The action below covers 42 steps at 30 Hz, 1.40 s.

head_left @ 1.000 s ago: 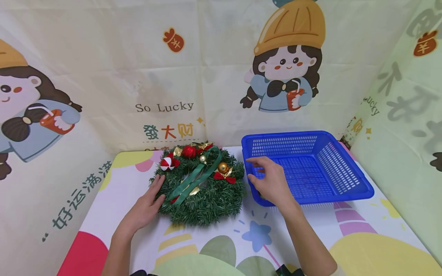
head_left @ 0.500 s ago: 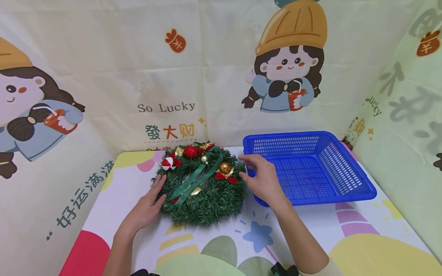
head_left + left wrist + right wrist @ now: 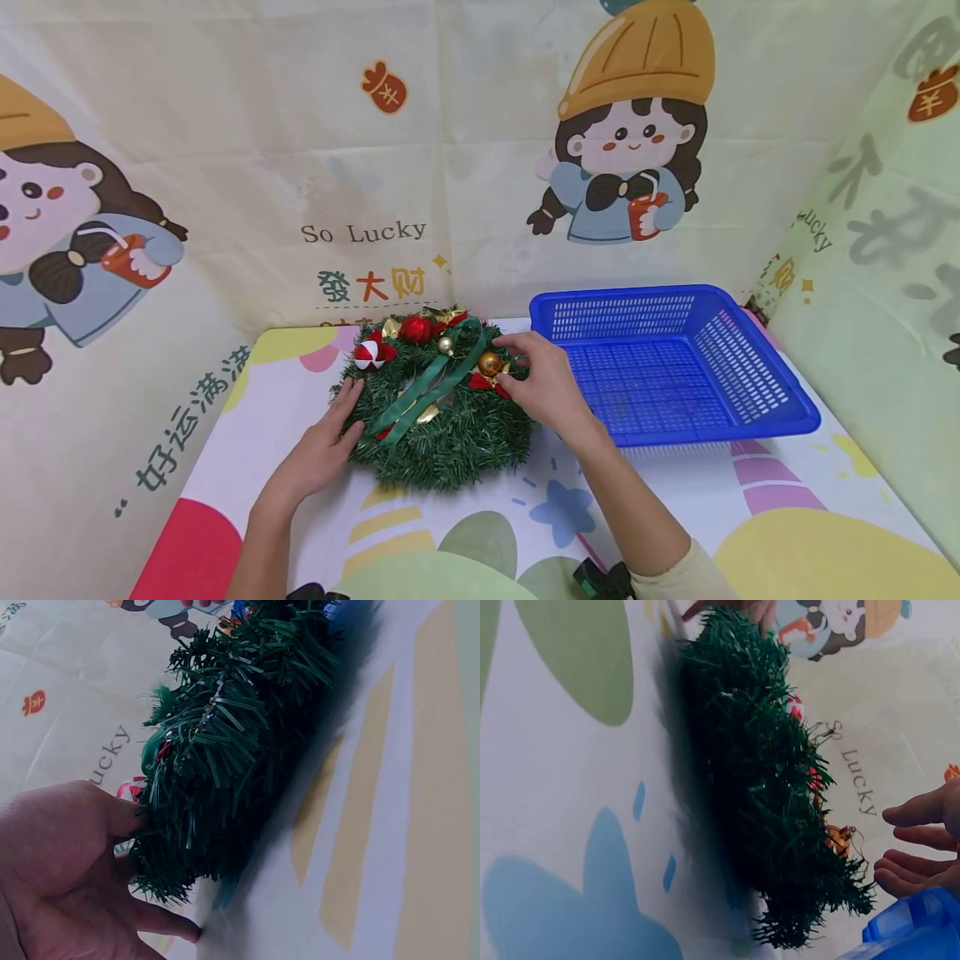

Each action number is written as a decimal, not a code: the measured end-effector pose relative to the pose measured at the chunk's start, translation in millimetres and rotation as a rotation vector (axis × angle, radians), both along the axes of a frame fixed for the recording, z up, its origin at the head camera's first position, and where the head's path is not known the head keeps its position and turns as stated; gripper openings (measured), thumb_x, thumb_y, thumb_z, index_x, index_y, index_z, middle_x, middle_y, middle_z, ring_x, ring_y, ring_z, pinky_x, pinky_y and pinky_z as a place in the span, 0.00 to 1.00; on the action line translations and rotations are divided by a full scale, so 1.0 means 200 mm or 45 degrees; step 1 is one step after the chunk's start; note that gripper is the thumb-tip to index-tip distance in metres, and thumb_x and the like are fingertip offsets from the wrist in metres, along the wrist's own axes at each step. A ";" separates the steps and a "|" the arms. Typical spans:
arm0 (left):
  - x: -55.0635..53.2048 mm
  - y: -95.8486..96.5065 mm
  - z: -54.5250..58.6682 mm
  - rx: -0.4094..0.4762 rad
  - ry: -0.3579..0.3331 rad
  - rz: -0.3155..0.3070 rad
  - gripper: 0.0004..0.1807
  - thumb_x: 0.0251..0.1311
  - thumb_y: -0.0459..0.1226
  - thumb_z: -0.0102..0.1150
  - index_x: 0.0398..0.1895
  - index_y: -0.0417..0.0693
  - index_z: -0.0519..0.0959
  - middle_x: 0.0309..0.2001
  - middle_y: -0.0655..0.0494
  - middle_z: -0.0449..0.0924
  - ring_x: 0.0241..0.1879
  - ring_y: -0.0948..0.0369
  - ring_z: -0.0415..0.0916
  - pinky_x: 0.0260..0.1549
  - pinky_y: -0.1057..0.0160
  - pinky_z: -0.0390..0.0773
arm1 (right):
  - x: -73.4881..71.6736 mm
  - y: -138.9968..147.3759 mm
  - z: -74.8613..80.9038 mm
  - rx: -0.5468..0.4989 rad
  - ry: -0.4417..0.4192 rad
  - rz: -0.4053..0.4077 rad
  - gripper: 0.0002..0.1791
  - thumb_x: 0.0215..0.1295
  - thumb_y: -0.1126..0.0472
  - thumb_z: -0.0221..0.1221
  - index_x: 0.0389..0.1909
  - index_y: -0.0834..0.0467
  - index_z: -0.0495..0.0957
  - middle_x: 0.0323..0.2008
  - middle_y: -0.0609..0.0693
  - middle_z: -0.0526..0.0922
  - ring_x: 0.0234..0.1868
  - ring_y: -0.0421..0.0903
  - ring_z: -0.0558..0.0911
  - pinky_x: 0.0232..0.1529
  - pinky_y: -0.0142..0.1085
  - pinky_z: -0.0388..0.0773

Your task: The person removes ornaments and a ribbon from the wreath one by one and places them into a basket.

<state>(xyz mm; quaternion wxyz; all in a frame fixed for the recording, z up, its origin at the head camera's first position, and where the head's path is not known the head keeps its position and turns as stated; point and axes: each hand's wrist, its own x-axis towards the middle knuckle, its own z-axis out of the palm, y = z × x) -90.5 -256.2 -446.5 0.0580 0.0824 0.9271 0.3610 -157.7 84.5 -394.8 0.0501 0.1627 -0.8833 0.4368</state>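
Wreath (image 3: pixel 450 450) is touched at left by left hand (image 3: pixel 322 450); right hand (image 3: pixel 547 387) hovers near gold ball (image 3: pixel 489 362), both grips wide.

The left hand (image 3: pixel 321 450) and right hand (image 3: pixel 546 385) are bare. At the near edge, a plain, pale cream sleeve (image 3: pixel 684 577) covers the right arm, stopping well back from the wrist. Just beside it I can see a boxy black piece (image 3: pixel 602 582) with a dark green patch; near the left forearm (image 3: pixel 264 527), a rounded black shape (image 3: pixel 315 592).
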 end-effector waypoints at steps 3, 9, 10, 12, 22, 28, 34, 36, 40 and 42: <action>0.00 0.00 0.00 -0.002 0.003 0.000 0.36 0.82 0.40 0.46 0.86 0.47 0.46 0.86 0.42 0.37 0.81 0.33 0.42 0.74 0.29 0.52 | -0.01 -0.02 0.00 -0.013 -0.009 -0.003 0.25 0.62 0.67 0.72 0.61 0.56 0.83 0.59 0.59 0.82 0.57 0.59 0.84 0.56 0.52 0.84; 0.00 0.00 0.00 0.001 -0.004 0.004 0.36 0.82 0.41 0.46 0.86 0.48 0.46 0.86 0.43 0.36 0.81 0.34 0.41 0.74 0.29 0.52 | -0.03 -0.06 0.00 0.032 -0.078 -0.025 0.25 0.63 0.65 0.72 0.62 0.54 0.83 0.61 0.58 0.81 0.54 0.61 0.84 0.53 0.53 0.84; 0.00 0.00 0.00 0.002 -0.006 0.005 0.36 0.82 0.41 0.46 0.86 0.48 0.46 0.86 0.43 0.36 0.81 0.34 0.41 0.74 0.29 0.52 | -0.04 -0.06 0.00 0.045 -0.093 -0.027 0.25 0.64 0.65 0.71 0.62 0.54 0.82 0.61 0.58 0.81 0.54 0.61 0.84 0.53 0.53 0.84; 0.00 0.00 0.00 0.003 -0.007 0.005 0.36 0.82 0.41 0.46 0.86 0.48 0.46 0.86 0.43 0.36 0.81 0.34 0.41 0.74 0.29 0.52 | -0.04 -0.07 -0.01 0.071 -0.105 -0.029 0.25 0.64 0.65 0.71 0.62 0.54 0.82 0.62 0.58 0.80 0.54 0.60 0.83 0.52 0.53 0.83; 0.00 0.00 -0.01 0.012 -0.001 0.008 0.36 0.82 0.41 0.47 0.86 0.49 0.46 0.86 0.44 0.36 0.82 0.35 0.40 0.74 0.30 0.52 | -0.09 -0.11 -0.05 0.161 -0.103 -0.036 0.25 0.63 0.68 0.70 0.62 0.55 0.82 0.63 0.58 0.80 0.60 0.58 0.79 0.55 0.51 0.82; 0.01 0.00 0.00 0.010 0.001 0.010 0.36 0.82 0.40 0.47 0.86 0.49 0.46 0.86 0.44 0.36 0.82 0.35 0.41 0.74 0.29 0.52 | -0.10 -0.12 -0.05 0.193 -0.145 -0.023 0.25 0.64 0.70 0.69 0.63 0.55 0.82 0.63 0.58 0.79 0.60 0.57 0.79 0.53 0.49 0.83; 0.01 0.00 0.00 0.012 0.005 0.010 0.36 0.82 0.40 0.47 0.86 0.48 0.46 0.86 0.43 0.37 0.82 0.35 0.41 0.74 0.30 0.52 | -0.11 -0.13 -0.05 0.229 -0.190 -0.005 0.26 0.65 0.68 0.68 0.64 0.56 0.80 0.61 0.59 0.80 0.56 0.57 0.79 0.50 0.47 0.83; 0.01 0.00 0.00 0.011 0.004 0.010 0.36 0.82 0.40 0.47 0.86 0.48 0.46 0.86 0.43 0.37 0.82 0.35 0.41 0.74 0.30 0.52 | -0.12 -0.13 -0.05 0.238 -0.202 -0.002 0.25 0.66 0.68 0.68 0.64 0.56 0.80 0.60 0.59 0.80 0.55 0.57 0.79 0.49 0.47 0.83; 0.01 0.00 -0.01 0.010 0.004 0.008 0.36 0.82 0.40 0.47 0.86 0.49 0.46 0.86 0.43 0.37 0.82 0.35 0.41 0.74 0.30 0.52 | -0.12 -0.14 -0.05 0.252 -0.213 0.005 0.25 0.66 0.67 0.67 0.64 0.56 0.80 0.59 0.59 0.80 0.54 0.56 0.80 0.49 0.47 0.83; 0.01 0.00 -0.01 0.007 0.005 0.009 0.36 0.82 0.40 0.47 0.86 0.49 0.46 0.86 0.43 0.37 0.82 0.35 0.41 0.74 0.30 0.52 | -0.13 -0.13 -0.05 0.258 -0.217 0.012 0.25 0.67 0.68 0.67 0.64 0.57 0.80 0.58 0.59 0.80 0.53 0.56 0.80 0.49 0.47 0.83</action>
